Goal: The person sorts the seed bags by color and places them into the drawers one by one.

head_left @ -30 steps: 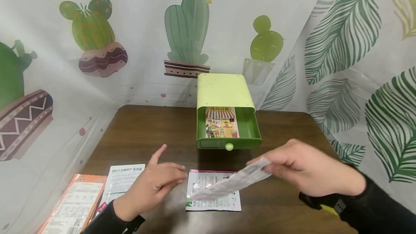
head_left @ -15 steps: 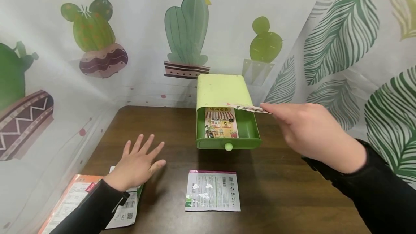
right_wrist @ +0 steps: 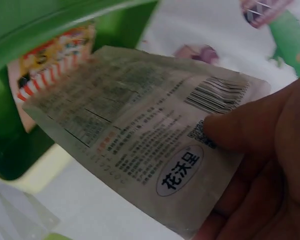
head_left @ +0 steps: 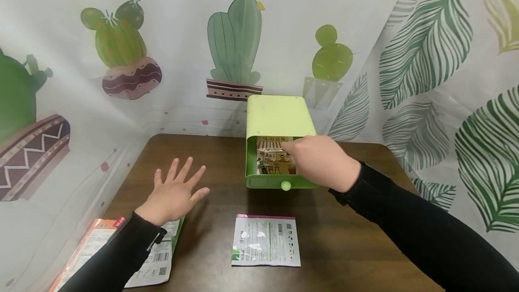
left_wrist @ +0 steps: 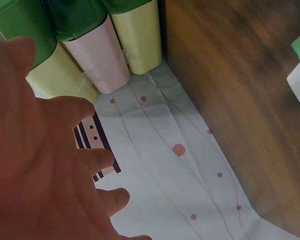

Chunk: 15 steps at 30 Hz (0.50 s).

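Note:
My right hand [head_left: 324,161] pinches a seed packet [right_wrist: 135,115] by one end, thumb on its printed back. The packet reaches over the pulled-out green top drawer [head_left: 259,181] of a small storage unit [head_left: 279,114]. Inside that drawer lies another packet [head_left: 275,166], showing a striped awning picture; my right hand hides the drawer's right part. My left hand [head_left: 174,197] has its fingers spread above the left side of the table and holds nothing. The left wrist view shows the unit's stacked yellow and pink tiers [left_wrist: 97,55] beyond the fingers.
On the brown wooden table [head_left: 344,233] a white packet [head_left: 265,240] lies flat at the front middle. Below my left forearm lie a white packet [head_left: 162,256] and an orange-edged packet [head_left: 87,242]. A cactus-print cloth [head_left: 178,57] hangs behind the unit.
My right hand has lifted the seed packet from over the front packet and carried it up, then left over the drawer. My left hand has moved left and spread its fingers.

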Available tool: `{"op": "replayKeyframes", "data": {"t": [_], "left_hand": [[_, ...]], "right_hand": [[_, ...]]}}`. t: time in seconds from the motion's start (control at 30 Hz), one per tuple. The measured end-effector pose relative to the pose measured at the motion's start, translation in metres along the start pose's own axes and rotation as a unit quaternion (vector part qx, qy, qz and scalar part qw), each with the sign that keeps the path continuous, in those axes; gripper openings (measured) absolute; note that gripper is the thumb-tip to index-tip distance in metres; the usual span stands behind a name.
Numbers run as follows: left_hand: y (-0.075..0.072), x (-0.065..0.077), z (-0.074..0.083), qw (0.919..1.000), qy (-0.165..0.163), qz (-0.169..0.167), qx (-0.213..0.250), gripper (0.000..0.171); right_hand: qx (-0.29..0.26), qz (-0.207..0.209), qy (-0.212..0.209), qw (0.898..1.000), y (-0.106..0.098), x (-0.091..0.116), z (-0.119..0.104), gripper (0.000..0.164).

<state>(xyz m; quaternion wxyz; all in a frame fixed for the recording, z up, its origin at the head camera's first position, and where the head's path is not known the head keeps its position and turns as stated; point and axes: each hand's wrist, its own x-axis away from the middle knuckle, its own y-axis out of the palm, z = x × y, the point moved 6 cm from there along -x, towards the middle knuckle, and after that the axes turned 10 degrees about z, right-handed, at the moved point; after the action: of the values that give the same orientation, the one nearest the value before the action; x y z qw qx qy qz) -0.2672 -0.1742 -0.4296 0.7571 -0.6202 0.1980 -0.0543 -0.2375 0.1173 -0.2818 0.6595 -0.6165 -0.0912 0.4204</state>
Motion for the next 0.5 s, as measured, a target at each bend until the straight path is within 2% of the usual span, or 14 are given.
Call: {"op": "replayKeyframes", "data": {"t": [0.17, 0.23, 0.4, 0.5], "left_hand": [[0.004, 0.003, -0.002, 0.9999, 0.0, -0.004, 0.014, 0.072], [0.005, 0.005, -0.003, 0.9999, 0.0, -0.004, 0.016, 0.072], [0.005, 0.008, -0.006, 0.9997, 0.0, 0.001, 0.024, 0.074], [0.004, 0.01, -0.008, 0.9996, -0.003, 0.001, 0.026, 0.072]], "right_hand": [[-0.022, -0.051, -0.006, 0.998, 0.031, -0.013, 0.002, 0.024], [-0.036, -0.078, -0.011, 0.996, 0.041, -0.016, 0.003, 0.017], [-0.057, -0.158, -0.022, 0.986, 0.056, -0.021, 0.003, 0.009], [-0.068, -0.195, -0.02, 0.978, 0.06, -0.023, 0.002, 0.014]]}}
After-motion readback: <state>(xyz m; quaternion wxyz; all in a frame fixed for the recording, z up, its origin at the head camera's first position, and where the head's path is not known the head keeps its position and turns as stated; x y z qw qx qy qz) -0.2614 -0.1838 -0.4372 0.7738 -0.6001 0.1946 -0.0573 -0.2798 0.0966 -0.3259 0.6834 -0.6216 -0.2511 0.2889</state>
